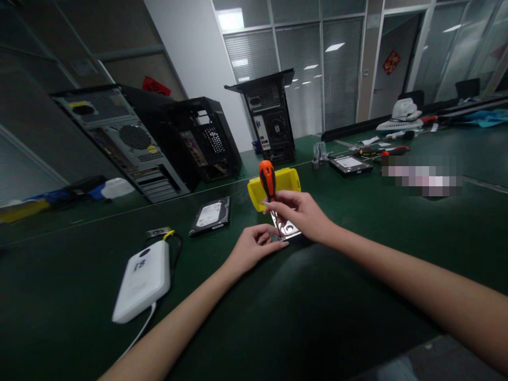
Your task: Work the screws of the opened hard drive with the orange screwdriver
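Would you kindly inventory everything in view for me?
Screwdriver: one, orange and black, in the right hand
Hard drive: one, silver, beneath the screwdriver tip
Labelled drives: two, black and white, left and back right
Plastic case: one, yellow, behind the hands
Computer towers: three, black and grey, back left to centre
Boxy device: one, white, left
Hand tools: several, dark, yellow and red, far right
Decorations: two, red, background
Table: one, green, across the view
Other clutter: unclear count, mixed colours, far right
Left hand: one, at the hard drive
Right hand: one, on the screwdriver
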Motion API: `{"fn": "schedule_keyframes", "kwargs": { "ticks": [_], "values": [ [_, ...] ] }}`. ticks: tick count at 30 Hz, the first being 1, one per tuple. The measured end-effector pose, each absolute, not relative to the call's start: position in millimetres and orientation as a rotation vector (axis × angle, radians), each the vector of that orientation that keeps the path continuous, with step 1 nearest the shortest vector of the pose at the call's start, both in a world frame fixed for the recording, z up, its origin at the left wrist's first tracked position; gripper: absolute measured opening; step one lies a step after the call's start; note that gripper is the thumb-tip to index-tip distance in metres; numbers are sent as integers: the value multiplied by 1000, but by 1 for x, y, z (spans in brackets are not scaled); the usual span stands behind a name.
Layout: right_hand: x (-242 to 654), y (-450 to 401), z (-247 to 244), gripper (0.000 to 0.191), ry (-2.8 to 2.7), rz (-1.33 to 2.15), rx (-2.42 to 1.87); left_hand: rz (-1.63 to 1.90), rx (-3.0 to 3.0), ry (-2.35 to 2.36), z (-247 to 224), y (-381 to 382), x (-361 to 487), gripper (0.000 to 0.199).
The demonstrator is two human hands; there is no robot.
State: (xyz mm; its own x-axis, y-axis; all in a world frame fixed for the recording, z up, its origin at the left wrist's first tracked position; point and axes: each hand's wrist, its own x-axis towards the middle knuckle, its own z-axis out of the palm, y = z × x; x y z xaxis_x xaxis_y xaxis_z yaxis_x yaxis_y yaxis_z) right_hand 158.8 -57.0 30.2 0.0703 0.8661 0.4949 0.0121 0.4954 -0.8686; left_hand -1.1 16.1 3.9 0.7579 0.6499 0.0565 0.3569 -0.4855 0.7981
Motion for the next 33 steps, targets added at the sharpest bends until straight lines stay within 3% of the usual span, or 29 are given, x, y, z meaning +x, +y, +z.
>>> {"fn": "schedule_keyframes", "kwargs": {
  "ticks": [9, 33],
  "values": [
    [158, -57, 29, 31, -1317, 833, -849, 455, 2118, 747, 3, 17, -1, 37],
    [154, -58, 28, 31, -1428, 750, -864, 479, 2165, 756, 3, 17, 0, 35]
  ]
}}
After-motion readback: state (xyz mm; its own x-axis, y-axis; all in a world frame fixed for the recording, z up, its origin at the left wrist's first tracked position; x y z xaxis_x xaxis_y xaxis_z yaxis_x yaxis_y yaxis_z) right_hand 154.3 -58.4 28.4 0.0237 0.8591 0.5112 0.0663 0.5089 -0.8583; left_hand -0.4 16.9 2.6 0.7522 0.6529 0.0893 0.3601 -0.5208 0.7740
